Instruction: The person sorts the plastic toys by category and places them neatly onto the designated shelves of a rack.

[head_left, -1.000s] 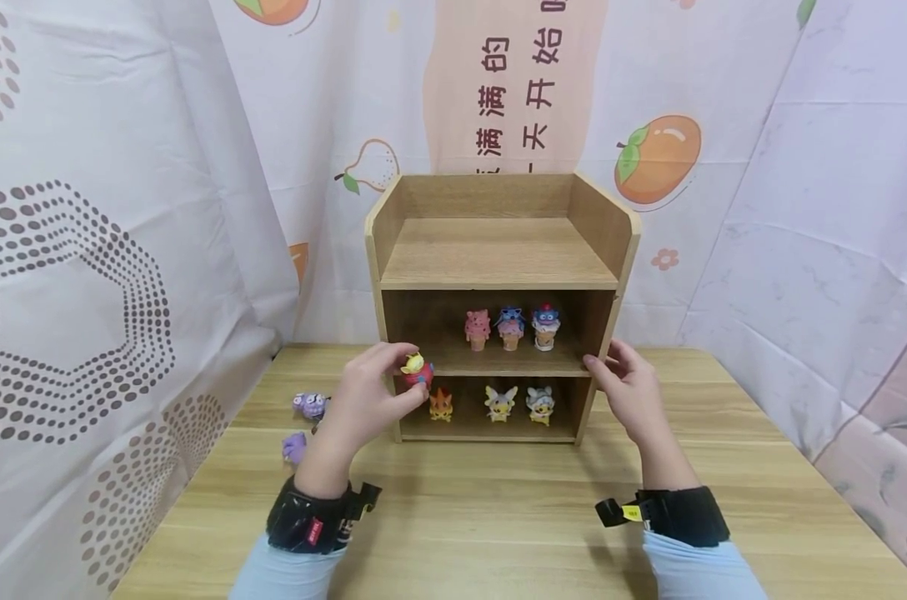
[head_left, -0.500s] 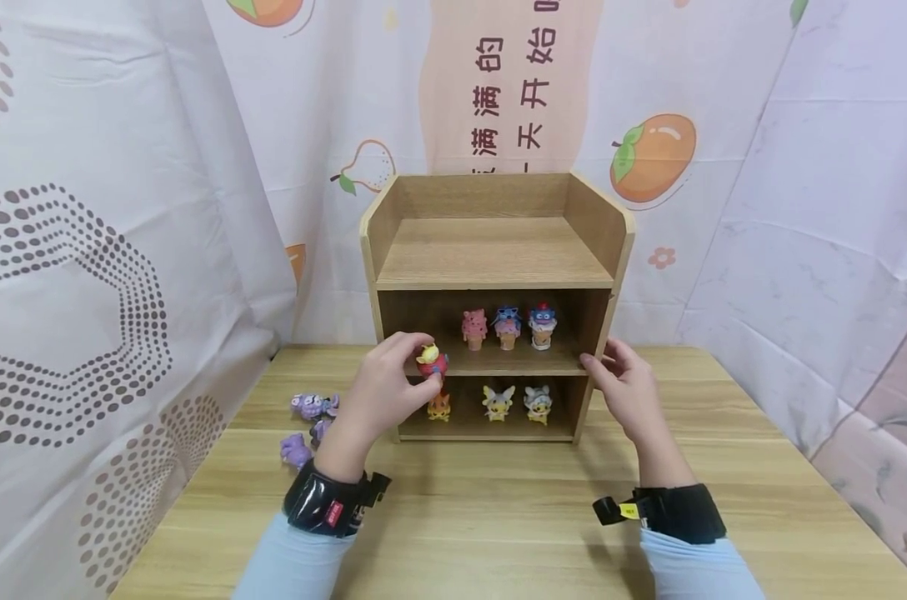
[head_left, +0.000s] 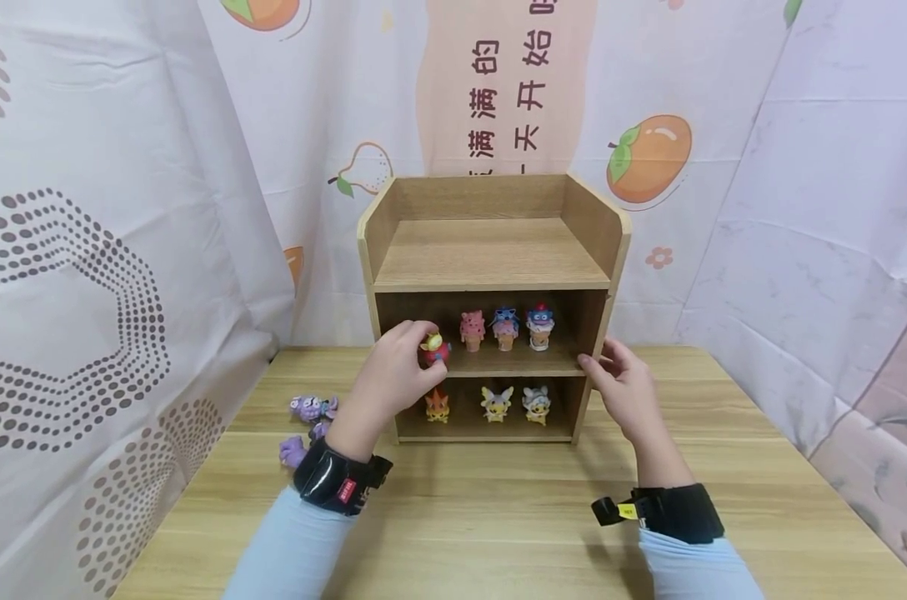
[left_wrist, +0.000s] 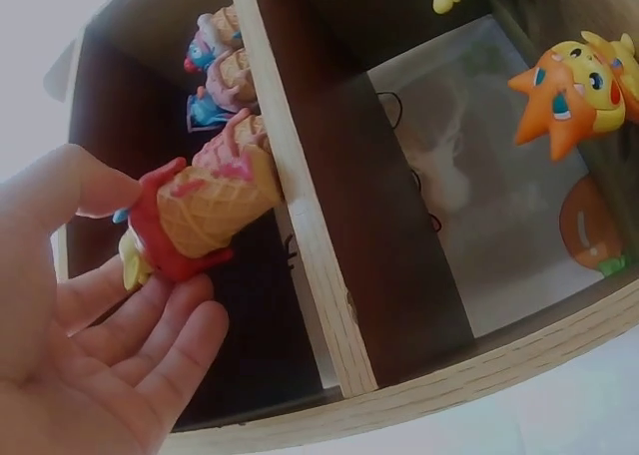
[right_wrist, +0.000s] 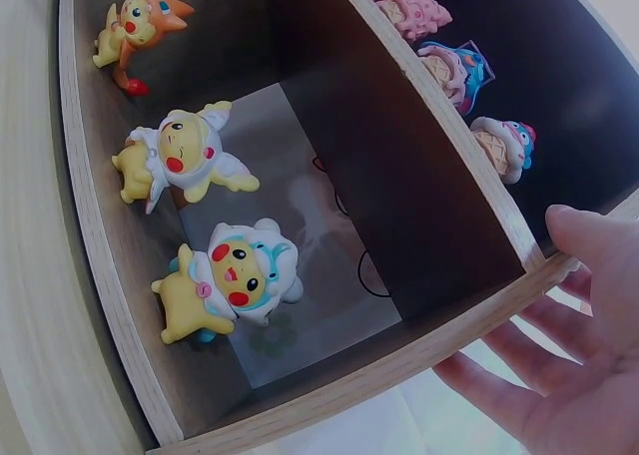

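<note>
My left hand (head_left: 393, 371) pinches a red-and-yellow ice-cream-cone figurine (head_left: 437, 350) between thumb and fingers. It is at the left part of the middle tier of a small wooden shelf (head_left: 491, 250). In the left wrist view the waffle cone (left_wrist: 215, 216) points toward the tier's board; whether it touches is unclear. My right hand (head_left: 626, 392) grips the shelf's right side panel, thumb at the inner side and fingers outside. Beside the held figurine stand a pink cone figurine (head_left: 472, 331), a blue-and-pink one (head_left: 506, 328) and a blue-and-white one (head_left: 540, 327).
On the bottom tier stand an orange-eared figurine (head_left: 437, 406), a grey-eared yellow one (head_left: 496, 404) and a white-hooded one (head_left: 537, 405). Several purple figurines (head_left: 292, 452) lie on the wooden table (head_left: 498, 517) left of the shelf. Patterned curtains (head_left: 318, 92) hang behind.
My left hand has moved right and slightly up, bringing the red-and-yellow figurine from the shelf's left front to the middle tier, near the pink one. My right hand stays on the side panel.
</note>
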Action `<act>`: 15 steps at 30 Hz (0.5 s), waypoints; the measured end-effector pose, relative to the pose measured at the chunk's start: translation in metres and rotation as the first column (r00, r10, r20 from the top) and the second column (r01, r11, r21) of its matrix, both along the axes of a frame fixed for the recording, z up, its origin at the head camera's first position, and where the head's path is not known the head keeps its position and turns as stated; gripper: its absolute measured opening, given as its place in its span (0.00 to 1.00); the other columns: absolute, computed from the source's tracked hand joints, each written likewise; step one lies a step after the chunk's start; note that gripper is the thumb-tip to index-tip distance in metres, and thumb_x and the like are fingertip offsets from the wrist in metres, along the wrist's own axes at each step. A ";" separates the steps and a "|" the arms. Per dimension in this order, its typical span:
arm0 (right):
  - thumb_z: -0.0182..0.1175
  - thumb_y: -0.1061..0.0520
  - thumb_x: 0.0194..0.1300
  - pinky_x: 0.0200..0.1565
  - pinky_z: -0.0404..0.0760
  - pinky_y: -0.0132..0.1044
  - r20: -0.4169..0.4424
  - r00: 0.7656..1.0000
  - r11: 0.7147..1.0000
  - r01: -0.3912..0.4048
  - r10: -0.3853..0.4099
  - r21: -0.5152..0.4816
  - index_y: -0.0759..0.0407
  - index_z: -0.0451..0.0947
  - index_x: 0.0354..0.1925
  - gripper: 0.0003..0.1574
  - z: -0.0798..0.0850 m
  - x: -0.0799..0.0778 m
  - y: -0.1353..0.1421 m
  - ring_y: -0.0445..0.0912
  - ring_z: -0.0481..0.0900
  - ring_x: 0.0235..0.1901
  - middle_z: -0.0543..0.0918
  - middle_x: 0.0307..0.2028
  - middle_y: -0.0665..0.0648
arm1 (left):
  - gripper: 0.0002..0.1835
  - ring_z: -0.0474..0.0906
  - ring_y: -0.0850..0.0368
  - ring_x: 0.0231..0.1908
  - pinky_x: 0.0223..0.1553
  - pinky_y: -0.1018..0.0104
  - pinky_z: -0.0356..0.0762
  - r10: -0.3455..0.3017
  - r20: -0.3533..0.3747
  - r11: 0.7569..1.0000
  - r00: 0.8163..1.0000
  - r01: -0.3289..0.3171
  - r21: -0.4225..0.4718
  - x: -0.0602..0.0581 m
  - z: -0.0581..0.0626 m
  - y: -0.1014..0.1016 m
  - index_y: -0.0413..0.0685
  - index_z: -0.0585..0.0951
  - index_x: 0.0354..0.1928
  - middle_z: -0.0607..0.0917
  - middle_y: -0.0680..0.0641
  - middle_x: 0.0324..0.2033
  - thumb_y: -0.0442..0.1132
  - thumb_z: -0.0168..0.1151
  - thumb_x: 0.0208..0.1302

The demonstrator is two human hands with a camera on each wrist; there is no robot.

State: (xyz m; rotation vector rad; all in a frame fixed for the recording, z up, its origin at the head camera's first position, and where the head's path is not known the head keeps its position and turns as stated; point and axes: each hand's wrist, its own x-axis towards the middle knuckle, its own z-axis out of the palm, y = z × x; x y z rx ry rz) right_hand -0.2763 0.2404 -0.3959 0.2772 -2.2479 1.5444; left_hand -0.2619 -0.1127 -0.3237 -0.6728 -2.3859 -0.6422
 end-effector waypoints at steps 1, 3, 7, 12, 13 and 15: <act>0.63 0.47 0.74 0.43 0.80 0.22 0.001 1.000 1.000 -0.001 0.001 -0.001 0.64 0.68 0.71 0.37 0.000 0.000 0.000 0.64 0.73 0.64 0.76 0.62 0.68 | 0.21 0.75 0.54 0.34 0.33 0.63 0.79 0.014 0.002 1.000 1.000 -0.014 -0.004 -0.001 0.000 0.001 0.42 0.81 0.51 0.82 0.48 0.39 0.37 0.68 0.54; 0.62 0.47 0.74 0.43 0.80 0.22 0.002 1.000 1.000 0.000 0.000 0.000 0.65 0.68 0.71 0.37 0.000 0.000 0.000 0.64 0.73 0.64 0.76 0.62 0.69 | 0.21 0.75 0.53 0.34 0.33 0.61 0.79 0.036 0.008 0.999 0.999 -0.036 -0.006 -0.003 0.002 0.002 0.41 0.81 0.51 0.81 0.47 0.38 0.37 0.68 0.54; 0.62 0.47 0.74 0.43 0.79 0.21 0.001 1.000 1.000 0.001 -0.001 0.003 0.66 0.67 0.72 0.38 0.000 -0.001 0.000 0.65 0.73 0.64 0.76 0.63 0.69 | 0.21 0.76 0.51 0.34 0.33 0.60 0.79 0.073 0.036 0.997 0.997 -0.074 0.006 -0.006 0.005 0.006 0.41 0.81 0.51 0.81 0.46 0.37 0.38 0.68 0.53; 0.62 0.46 0.74 0.45 0.79 0.23 0.010 1.000 1.000 0.009 -0.009 0.017 0.66 0.66 0.72 0.39 0.000 0.000 0.001 0.65 0.73 0.64 0.75 0.64 0.69 | 0.22 0.77 0.49 0.35 0.34 0.57 0.79 0.101 0.076 0.995 0.992 -0.102 0.015 -0.010 0.008 0.010 0.41 0.81 0.52 0.82 0.44 0.39 0.38 0.68 0.54; 0.62 0.46 0.74 0.46 0.79 0.24 0.011 1.000 1.000 0.010 -0.010 0.019 0.66 0.66 0.72 0.39 0.001 0.000 0.001 0.65 0.72 0.64 0.75 0.64 0.69 | 0.22 0.77 0.49 0.36 0.35 0.57 0.80 0.104 0.084 0.994 0.991 -0.106 0.016 -0.011 0.009 0.010 0.41 0.81 0.52 0.82 0.44 0.40 0.38 0.68 0.54; 0.62 0.46 0.74 0.46 0.79 0.24 0.012 1.000 1.000 0.010 -0.010 0.022 0.65 0.67 0.72 0.39 0.001 0.000 0.001 0.65 0.72 0.64 0.75 0.64 0.69 | 0.22 0.78 0.47 0.37 0.36 0.55 0.80 0.108 0.091 0.994 0.990 -0.110 0.020 -0.014 0.010 0.011 0.40 0.81 0.53 0.83 0.42 0.41 0.38 0.68 0.54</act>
